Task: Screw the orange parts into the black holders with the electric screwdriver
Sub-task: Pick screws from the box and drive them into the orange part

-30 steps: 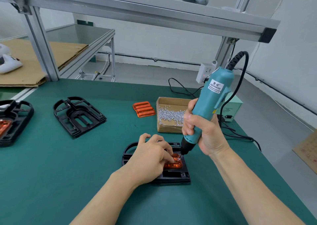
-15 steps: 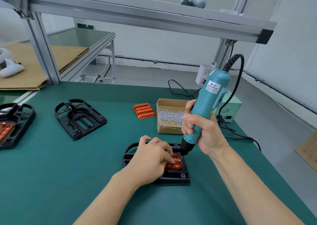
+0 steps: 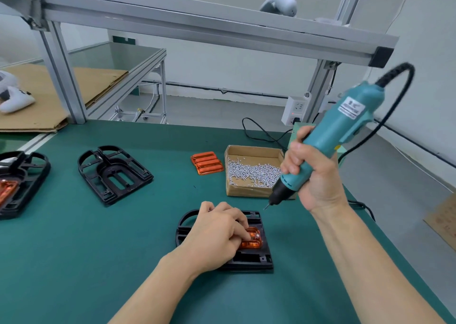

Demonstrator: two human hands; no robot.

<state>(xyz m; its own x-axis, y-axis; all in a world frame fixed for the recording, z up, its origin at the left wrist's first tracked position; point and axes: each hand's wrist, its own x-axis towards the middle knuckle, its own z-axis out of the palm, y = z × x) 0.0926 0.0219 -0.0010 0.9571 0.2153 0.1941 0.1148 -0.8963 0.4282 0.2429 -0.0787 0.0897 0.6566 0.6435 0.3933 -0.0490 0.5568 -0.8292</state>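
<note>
Green matting [image 3: 74,262] covers the bench, which is framed by grey aluminium profiles [image 3: 197,25] against pale walls. Near the front edge a black holder [image 3: 256,262] is pinned flat under the left hand [image 3: 214,237]; the fingers are bent downward and their tips are pressed onto an orange part [image 3: 254,241] seated in the holder's recess, where a small silvery screw head can be seen. The right hand [image 3: 318,178] is wrapped firmly round the teal electric screwdriver [image 3: 330,136], with all fingers curled about the barrel. The tool is held tilted, its thin bit pointed down and to the left, clear of the holder and just in front of the cardboard box [image 3: 251,193]. A black coiled cable is seen arching from the top of the tool.

Three black holders are counted: the one under the hand, an empty holder [image 3: 113,173] farther left, and a third holder [image 3: 22,183] at the left edge, cut off by the frame, in which a second orange piece is seated. The holders are of matt moulded plastic, arch-shaped with ribbed openwork. A small stack of orange parts [image 3: 207,165] is laid beside the box; their number cannot be told. They are translucent, glossy and oblong with rounded ends. The shallow open box is filled with many small bright metal screws [image 3: 251,173], too many to be counted
</note>
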